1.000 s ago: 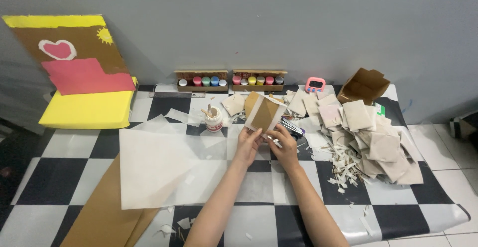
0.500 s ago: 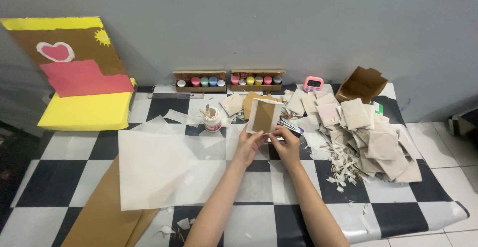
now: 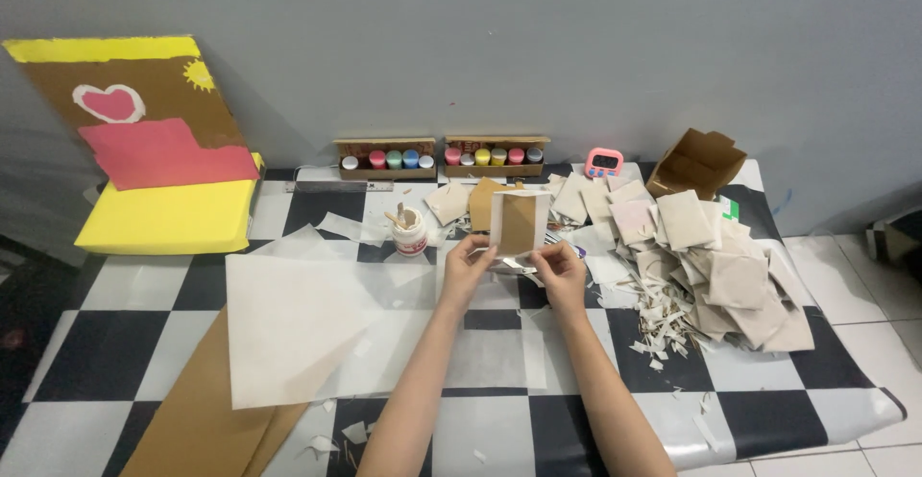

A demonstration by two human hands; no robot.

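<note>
Near me, a big sheet of thin white paper [image 3: 288, 328] lies flat on the checkered worktop [image 3: 115, 342], with a long brown cardboard strip [image 3: 206, 419] under its near corner.

Just past it are my hands. My left hand [image 3: 468, 268] and my right hand [image 3: 559, 270] each pinch a bottom corner of a small card [image 3: 520, 223], brown in the middle with white edges. A moment ago the card leaned to one side. Now it stands straight up and faces me, lifted a little above the worktop. I think I am checking how its white edges sit.

Right beside my left hand stands a small white glue pot [image 3: 410, 234] with a stick in it. To my right lies a heap of folded paper pieces [image 3: 711, 266].

Far back, by the wall, sit two trays of little paint pots [image 3: 442, 157], a pink timer [image 3: 604, 162] and an open brown box [image 3: 696, 162].
</note>
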